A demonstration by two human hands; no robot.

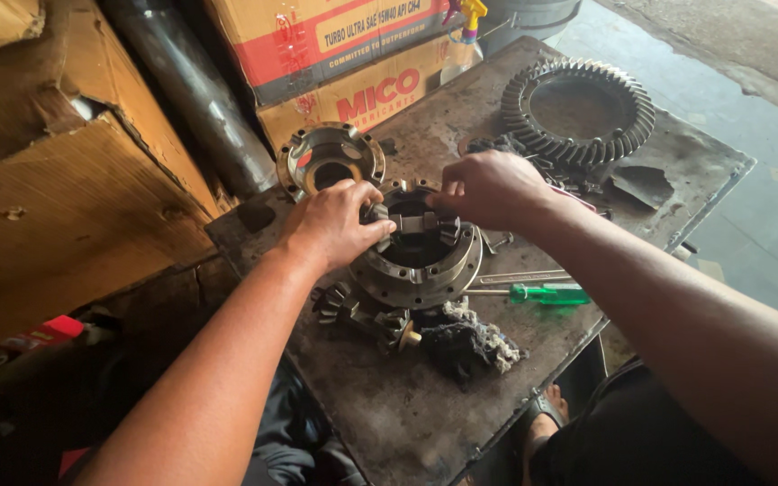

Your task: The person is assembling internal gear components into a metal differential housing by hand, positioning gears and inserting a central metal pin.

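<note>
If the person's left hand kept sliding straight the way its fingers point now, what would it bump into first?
The left hand points right, across the round metal housing. First in line is likely the dark cross-shaped piece seated in its middle, which the fingertips already seem to touch; beyond it waits the right hand. Depth is hard to judge.

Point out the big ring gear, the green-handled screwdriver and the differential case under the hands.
ring gear [517, 97]: head view, on the toothed left rim.
green-handled screwdriver [547, 293]: head view, middle of the green handle.
differential case [420, 274]: head view, front of the round flange.
</note>
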